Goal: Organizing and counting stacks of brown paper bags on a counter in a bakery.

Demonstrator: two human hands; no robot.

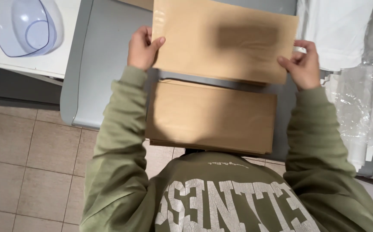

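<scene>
Currently my left hand (141,47) and right hand (302,64) pinch one envelope (221,38) above the stack (210,116) at the table (96,64) edge; stack remains.

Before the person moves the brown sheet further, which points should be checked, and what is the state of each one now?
1. Left hand grips the brown sheet at its left edge: ok.
2. Right hand grips its right edge: ok.
3. Sheet held flat, no visible fold: ok.
4. Sheet separated from the stack of brown sheets: ok.
5. Stack edges aligned on the grey table: ok.
6. Only one sheet lifted: cannot tell.
</scene>
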